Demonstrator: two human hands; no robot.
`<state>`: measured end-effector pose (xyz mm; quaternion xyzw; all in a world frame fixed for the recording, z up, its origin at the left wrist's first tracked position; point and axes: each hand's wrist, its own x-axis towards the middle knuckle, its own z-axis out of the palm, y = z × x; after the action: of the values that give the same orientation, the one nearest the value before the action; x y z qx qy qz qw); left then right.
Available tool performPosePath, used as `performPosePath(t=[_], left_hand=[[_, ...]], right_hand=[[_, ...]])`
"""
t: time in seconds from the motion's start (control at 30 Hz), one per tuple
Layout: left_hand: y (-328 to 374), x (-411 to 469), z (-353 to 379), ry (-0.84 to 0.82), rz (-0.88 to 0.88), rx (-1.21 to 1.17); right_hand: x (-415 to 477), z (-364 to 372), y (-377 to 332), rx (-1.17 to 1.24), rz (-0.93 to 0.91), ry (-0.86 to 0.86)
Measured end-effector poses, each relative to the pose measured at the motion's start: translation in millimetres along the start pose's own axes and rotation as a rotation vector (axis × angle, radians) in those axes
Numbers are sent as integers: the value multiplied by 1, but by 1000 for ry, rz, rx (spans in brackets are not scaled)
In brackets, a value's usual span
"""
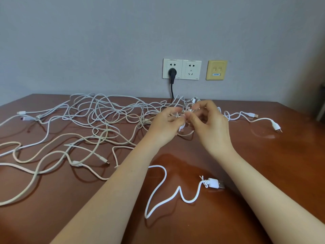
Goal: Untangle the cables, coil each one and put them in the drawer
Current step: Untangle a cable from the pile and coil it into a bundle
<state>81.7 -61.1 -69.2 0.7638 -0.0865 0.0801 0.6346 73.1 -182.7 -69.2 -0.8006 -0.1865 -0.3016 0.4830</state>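
A big tangle of white cables (98, 118) sprawls over the left and middle of the brown table (263, 173). My left hand (165, 125) and my right hand (209, 120) meet above the table near the back. Both pinch a small white knot of cable (187, 114) between thumb and fingertips. A loose white cable (164, 189) with a USB plug (216, 184) lies between my forearms near the front. Another white cable runs right to a two-pin plug (276, 125). No drawer is in view.
A black plug (172, 73) sits in a wall socket behind the table, its cord dropping behind the back edge. A second socket and a yellowed data outlet (216, 69) are beside it. Bare table surface shows at the front right.
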Motion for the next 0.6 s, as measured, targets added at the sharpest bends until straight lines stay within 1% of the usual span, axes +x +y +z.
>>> performPosePath(t=[0.13,0.2,0.3,0.37,0.5,0.6], left_hand=[[-3,-5,9,-51,-18,-94],[-2,-7,13,-61,-54,-192],[1,-7,14,-72,-72,-335],[1,-7,14,-83,-56,-350],[-2,-6,16,-104,-48,-342],[0,-5,16,-69,-37,-343]], right_hand=[[1,-1,-1,64,51,-8],[-1,2,0,71,68,-19],[-2,6,-1,52,26,-12],[-1,7,-1,7,-13,7],[0,9,-2,-13,1,47],[-1,9,-5,44,27,99]])
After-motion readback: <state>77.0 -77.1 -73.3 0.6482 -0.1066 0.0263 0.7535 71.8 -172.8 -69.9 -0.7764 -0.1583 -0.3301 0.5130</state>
